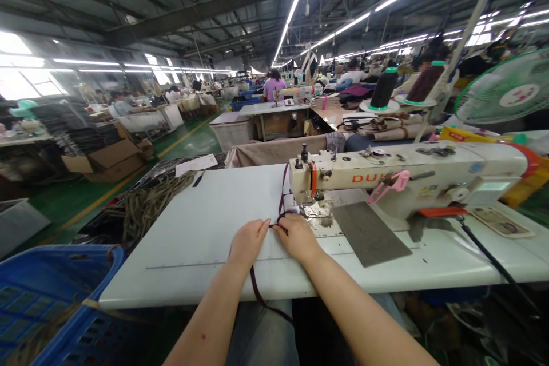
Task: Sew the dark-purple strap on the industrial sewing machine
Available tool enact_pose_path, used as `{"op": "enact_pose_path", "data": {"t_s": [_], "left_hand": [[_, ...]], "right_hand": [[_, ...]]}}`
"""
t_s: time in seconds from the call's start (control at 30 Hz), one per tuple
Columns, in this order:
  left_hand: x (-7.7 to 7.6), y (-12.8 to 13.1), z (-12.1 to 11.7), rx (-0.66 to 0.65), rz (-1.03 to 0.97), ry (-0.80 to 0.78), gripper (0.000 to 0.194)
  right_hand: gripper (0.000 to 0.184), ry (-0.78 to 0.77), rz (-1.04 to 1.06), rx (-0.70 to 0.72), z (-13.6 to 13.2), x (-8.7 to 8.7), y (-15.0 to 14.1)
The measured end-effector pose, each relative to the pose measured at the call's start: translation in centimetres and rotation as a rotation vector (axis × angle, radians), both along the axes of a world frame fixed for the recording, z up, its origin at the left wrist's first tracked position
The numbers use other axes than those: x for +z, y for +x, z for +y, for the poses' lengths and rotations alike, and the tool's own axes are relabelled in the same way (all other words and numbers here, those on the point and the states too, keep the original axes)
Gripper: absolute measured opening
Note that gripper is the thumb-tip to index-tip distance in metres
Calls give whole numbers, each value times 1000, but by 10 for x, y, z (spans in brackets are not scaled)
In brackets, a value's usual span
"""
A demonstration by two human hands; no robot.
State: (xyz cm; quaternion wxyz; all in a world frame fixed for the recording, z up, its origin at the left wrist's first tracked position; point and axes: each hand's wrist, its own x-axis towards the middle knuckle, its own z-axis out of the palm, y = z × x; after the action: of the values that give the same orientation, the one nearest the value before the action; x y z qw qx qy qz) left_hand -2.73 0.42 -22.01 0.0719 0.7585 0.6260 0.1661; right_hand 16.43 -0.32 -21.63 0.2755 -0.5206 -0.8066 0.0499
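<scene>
A narrow dark maroon strap (256,286) hangs over the table's front edge, runs up between my hands and continues behind them beside the sewing machine's head. My left hand (249,242) pinches it between thumb and forefinger. Close by on the right, my right hand (299,237) grips the same strap just left of the presser foot, where a small loop of it shows. The cream sewing machine (343,174) stands on the white table (193,240), its needle area right behind my right hand. A grey-brown sheet (371,234) lies flat on its bed.
A blue basket (81,320) stands at the table's left, below a pile of olive straps (156,206). Pink clips (391,185) hang on the machine. Thread cones (384,90) and a green fan (506,91) stand at the right. A person in purple (274,87) sits farther ahead.
</scene>
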Motion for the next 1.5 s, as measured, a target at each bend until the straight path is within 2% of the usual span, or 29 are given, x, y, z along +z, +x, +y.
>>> {"op": "enact_pose_path", "data": {"t_s": [0.17,0.3,0.57,0.93,1.03,1.1,1.17,1.23,1.3,1.37,1.4,1.5], "left_hand": [[12,8,4,17,219,-70,55],[21,11,19,-15,324,-112,58],[28,19,54,-35,375,-112,63],[21,29,56,71,249,-95,64],[22,31,52,95,151,-106,63],[22,29,44,66,51,-126,62],[21,22,33,-9,-54,-171,65],[22,11,20,-114,-197,-301,73],[24,0,9,-191,-546,-516,76],[27,-4,2,-173,-934,-674,77],[29,-2,0,-142,-1068,-704,79],[29,13,3,-76,-1197,-665,72]], "right_hand": [[29,-43,-16,5,3,2,2],[29,-73,-51,2,4,3,1],[26,-128,-60,-37,13,-2,-2],[27,-106,-20,-61,17,-9,-2],[28,-76,12,-62,17,-10,1],[29,-52,48,-68,16,-12,5],[26,-30,94,-65,17,-12,9],[18,-10,141,-44,17,-13,10],[16,9,178,-11,16,-12,8],[19,25,198,17,13,-12,6],[20,30,203,26,12,-11,5],[21,38,211,34,7,-10,4]]}}
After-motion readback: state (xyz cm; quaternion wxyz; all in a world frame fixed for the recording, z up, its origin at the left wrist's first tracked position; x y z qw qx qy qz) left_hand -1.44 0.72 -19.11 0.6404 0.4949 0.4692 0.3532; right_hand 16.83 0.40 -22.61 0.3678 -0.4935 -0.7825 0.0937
